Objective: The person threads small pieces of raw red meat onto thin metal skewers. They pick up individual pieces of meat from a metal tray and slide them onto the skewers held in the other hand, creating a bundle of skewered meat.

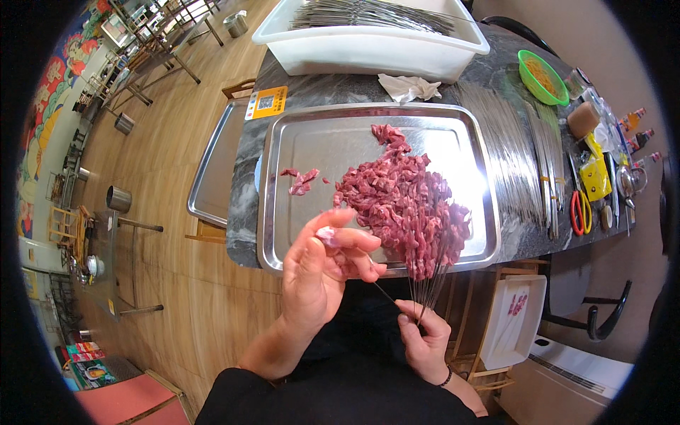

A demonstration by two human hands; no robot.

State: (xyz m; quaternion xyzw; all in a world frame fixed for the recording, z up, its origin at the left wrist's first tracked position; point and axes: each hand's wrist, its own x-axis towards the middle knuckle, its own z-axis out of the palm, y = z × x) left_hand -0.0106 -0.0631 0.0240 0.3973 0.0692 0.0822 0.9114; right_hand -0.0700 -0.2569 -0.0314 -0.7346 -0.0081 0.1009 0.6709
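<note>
My left hand is raised over the near edge of the steel tray, fingers curled around pale pink pieces of raw meat. Between finger and thumb, my right hand grips the bare end of a thin metal skewer, whose other end runs up to my left fingers. Several more skewers fan out just above the right hand, their far parts threaded with red meat; whether that hand also holds them, I cannot tell. Beyond them a heap of cut raw meat lies in the tray, with a few loose pieces to its left.
A white plastic bin of metal skewers stands behind the tray, beside a crumpled tissue. Bare skewers lie to the right, near red-handled scissors and a green bowl. A white tray sits lower right.
</note>
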